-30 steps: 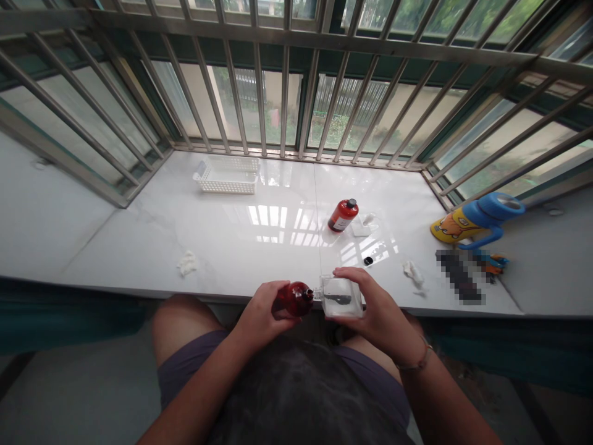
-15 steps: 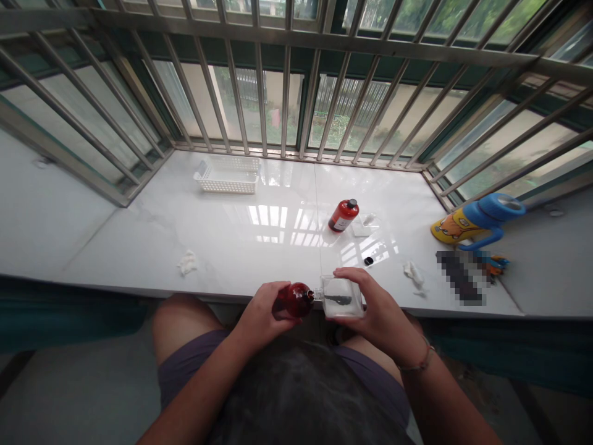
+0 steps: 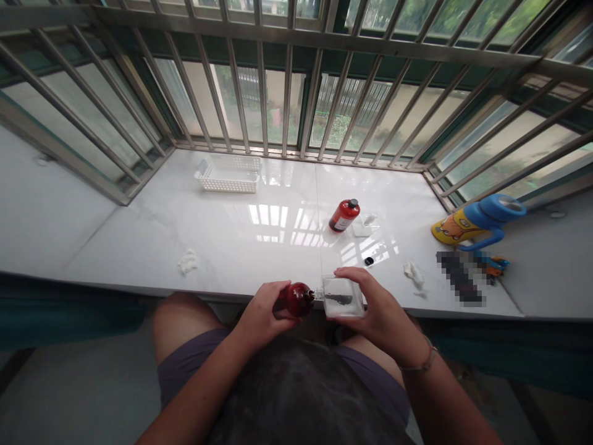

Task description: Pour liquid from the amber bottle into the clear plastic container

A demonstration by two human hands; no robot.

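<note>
My left hand [image 3: 266, 309] is wrapped round a dark red bottle [image 3: 299, 300] whose uncapped mouth faces right. In my right hand [image 3: 377, 309] is a clear square glass bottle [image 3: 343, 296], tipped on its side with its neck to the left. The two mouths meet or nearly meet; whether they touch I cannot tell. Both bottles are held at the front edge of the white sill. A small black cap [image 3: 369, 261] lies just beyond the glass bottle. Farther back stands a second red bottle [image 3: 344, 216] with a pale label and a black cap.
A white perforated basket [image 3: 229, 175] sits at the back left. Crumpled tissues [image 3: 188, 262] lie at the left, and others [image 3: 414, 274] at the right. A small clear item [image 3: 365, 225] is beside the capped bottle. At the right lies a blue and yellow flask [image 3: 477, 220]. Metal bars [image 3: 303, 105] line the window.
Almost nothing differs. Both hands keep the two bottles mouth to mouth in the same place; the view has shifted very slightly.
</note>
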